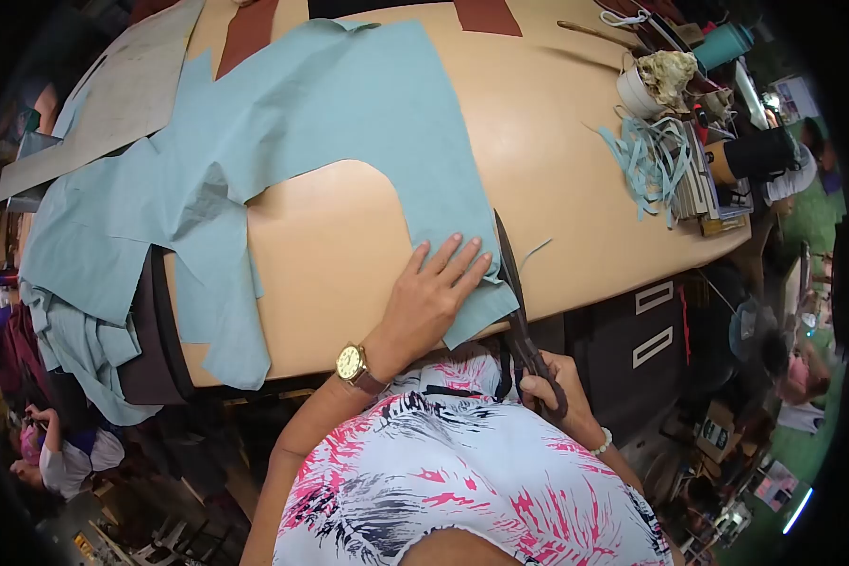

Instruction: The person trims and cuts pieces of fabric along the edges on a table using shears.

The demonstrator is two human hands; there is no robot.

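Observation:
Light blue fabric (340,104) lies across the table, with a curved cut-out along its inner edge and a strip running down to the front edge. My left hand (426,300), a watch at its wrist, presses flat on that strip with fingers spread. Dark fabric scissors (521,316) are gripped by their handles in my right hand (568,401), just off the table's front edge. Their blades point away from me along the strip's right edge; whether they are parted is hard to tell. A thin blue offcut (538,248) lies right of the blades.
Blue fabric scraps (646,165) are heaped at the right beside a stack of papers (707,179) and a white cup (640,94). A large grey pattern sheet (132,104) covers the fabric at the upper left. Black drawers (627,330) stand below the table. Other people sit in the background.

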